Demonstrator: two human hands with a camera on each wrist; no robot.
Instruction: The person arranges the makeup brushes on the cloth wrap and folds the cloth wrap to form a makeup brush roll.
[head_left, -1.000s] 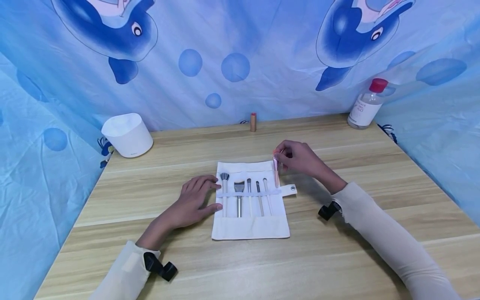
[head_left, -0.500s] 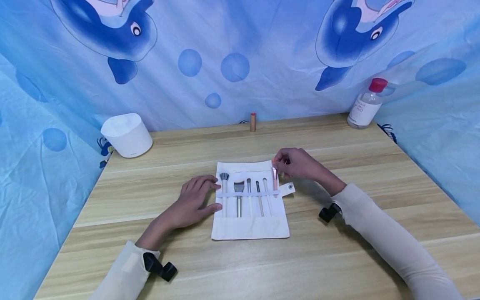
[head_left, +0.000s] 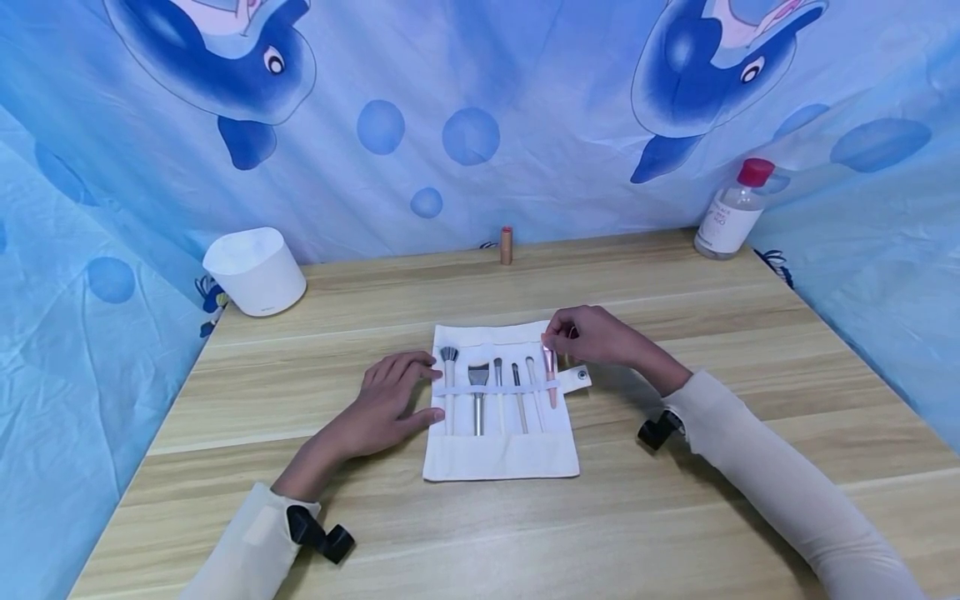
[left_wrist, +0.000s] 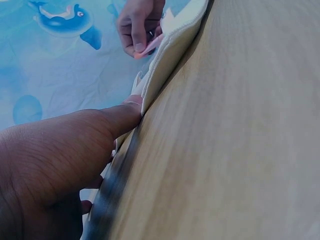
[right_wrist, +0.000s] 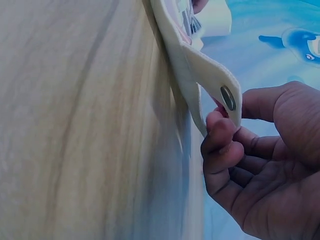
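A white cloth brush roll [head_left: 501,460] lies unrolled on the table, with several makeup brushes [head_left: 478,400] tucked under its elastic band. At its upper right, my right hand [head_left: 592,336] pinches the top end of a pink makeup brush [head_left: 552,387], whose handle passes the band; the fingers hide its tip. My left hand [head_left: 390,404] lies with relaxed, spread fingers on the roll's left edge; in the left wrist view its thumb [left_wrist: 125,116] touches that edge. The snap strap [right_wrist: 215,80] sticks out beside the right fingers in the right wrist view.
On the wooden table [head_left: 480,533], a white cup-like container [head_left: 257,273] stands at the back left. A small brown tube [head_left: 507,247] is at the back middle, and a red-capped clear bottle [head_left: 730,212] at the back right. A blue dolphin-print curtain [head_left: 480,75] hangs behind.
My right hand has come down toward me, and the pink brush has slid from above the band to lie further down through it. The left hand has stayed put.
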